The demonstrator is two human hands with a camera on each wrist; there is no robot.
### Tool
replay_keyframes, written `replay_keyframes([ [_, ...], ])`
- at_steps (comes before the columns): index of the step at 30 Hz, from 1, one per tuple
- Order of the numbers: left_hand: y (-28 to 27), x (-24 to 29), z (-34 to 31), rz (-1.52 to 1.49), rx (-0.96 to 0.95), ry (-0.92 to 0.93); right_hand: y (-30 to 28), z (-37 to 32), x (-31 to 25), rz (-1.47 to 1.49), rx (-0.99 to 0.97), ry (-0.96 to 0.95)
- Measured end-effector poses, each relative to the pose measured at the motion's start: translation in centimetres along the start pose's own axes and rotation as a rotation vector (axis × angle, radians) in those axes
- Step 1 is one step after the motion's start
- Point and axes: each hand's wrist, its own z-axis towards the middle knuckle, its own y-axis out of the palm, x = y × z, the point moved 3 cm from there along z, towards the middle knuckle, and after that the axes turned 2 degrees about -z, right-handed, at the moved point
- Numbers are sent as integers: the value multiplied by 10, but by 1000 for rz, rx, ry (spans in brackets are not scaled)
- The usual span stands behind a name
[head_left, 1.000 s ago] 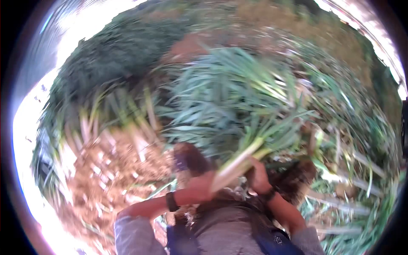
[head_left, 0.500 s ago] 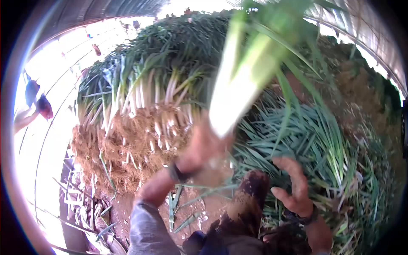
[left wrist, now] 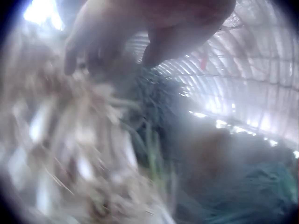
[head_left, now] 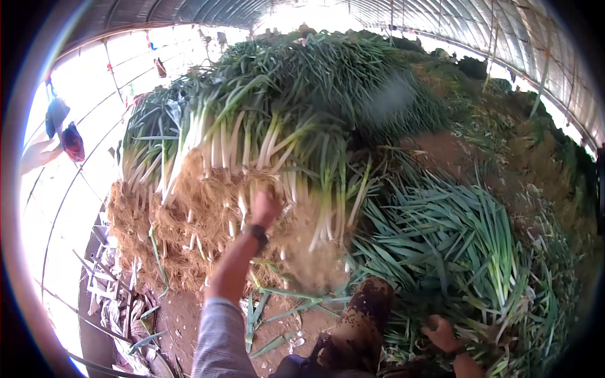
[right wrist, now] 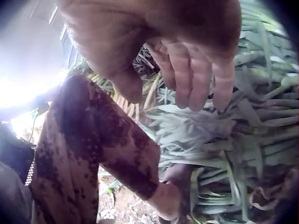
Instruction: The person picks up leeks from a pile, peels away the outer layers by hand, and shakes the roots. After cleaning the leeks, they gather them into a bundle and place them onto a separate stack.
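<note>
A tall pile of leeks [head_left: 242,142] stands ahead, white stems and shaggy roots [head_left: 189,183] facing me. My left hand [head_left: 266,208] reaches to the roots at the front of this pile. In the left wrist view, its blurred fingers [left wrist: 96,53] hang over the pale root ends, thumb apart from them, with nothing seen between. My right hand [head_left: 442,334] is low at the right, over loose green leaves. Seen from the right wrist, the right hand [right wrist: 159,42] has relaxed, slightly bent fingers and holds nothing.
A heap of leeks with long green leaves [head_left: 441,233] lies to the right of my muddy trouser leg [head_left: 359,315]. Leaf scraps [head_left: 277,340] lie on the soil by my foot. Dark cloths [head_left: 63,129] hang at the left, under the arched greenhouse roof [head_left: 441,19].
My left hand first held leeks before me, then swung them up over the pile; now it is at the roots without them. The right hand let go of them and dropped lower right.
</note>
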Motion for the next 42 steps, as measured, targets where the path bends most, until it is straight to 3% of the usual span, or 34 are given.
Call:
replay_keyframes([
  [1, 39, 23, -28, 98, -124, -27, -3, 4, 17, 5, 7, 26],
  [3, 129, 54, -81, -387, -295, 59, -6, 14, 70, -147, 139, -188],
  [4, 158, 92, -107, -442, -400, 78, -11, 19, 91, -158, 227, -233],
  [5, 166, 146, -137, -695, -526, 29, -20, 28, 123, -200, 185, -209],
  [6, 173, 200, -163, -940, -664, -44, -38, 20, 117, -170, 214, -233],
  [7, 183, 249, -186, -1093, -776, -122, -48, 17, 143, -289, 309, -280],
  [8, 194, 288, -209, -1226, -872, -221, -69, 14, 141, -547, 201, -253],
  [9, 204, 315, -230, -1291, -987, -221, -89, -2, 133, -250, 248, 16],
  [11, 223, 352, -268, -1329, -1137, -280, -119, -9, 182, -417, 448, -43],
  [12, 230, 364, -286, -1270, -1205, -416, -130, -9, 215, -529, 544, -69],
  [13, 242, 369, -303, -1225, -1258, -460, -150, -19, 216, -422, 546, 82],
  [15, 262, 366, -329, -1171, -1318, -513, -193, -39, 161, -92, 482, 380],
  [16, 269, 362, -341, -1126, -1350, -572, -204, -31, 181, -87, 479, 396],
  [18, 274, 362, -361, -1062, -1379, -678, -219, -18, 228, -280, 657, 344],
  [20, 267, 382, -369, -965, -1661, -531, -232, 14, 255, -345, 590, 365],
  [23, 275, 383, -384, -895, -1793, -504, -235, 62, 285, -478, 603, 274],
  [27, 277, 378, -384, -796, -1837, -489, -257, 94, 308, -371, 547, 329],
  [28, 275, 381, -382, -781, -1832, -513, -256, 97, 334, -478, 614, 404],
  [30, 273, 390, -381, -809, -1860, -556, -268, 92, 341, -386, 419, 543],
  [32, 274, 382, -385, -722, -1894, -521, -273, 99, 338, -398, 354, 548],
  [36, 271, 377, -399, -644, -1946, -317, -253, 98, 326, -460, 274, 501],
  [37, 271, 379, -399, -627, -1944, -246, -246, 88, 299, -551, 184, 506],
  [38, 270, 381, -399, -629, -1938, -251, -237, 77, 282, -611, 294, 289],
  [41, 268, 392, -396, -524, -1948, -120, -219, 64, 299, -587, 314, 405],
  [42, 268, 389, -401, -523, -1948, -119, -219, 61, 300, -633, 457, 324],
])
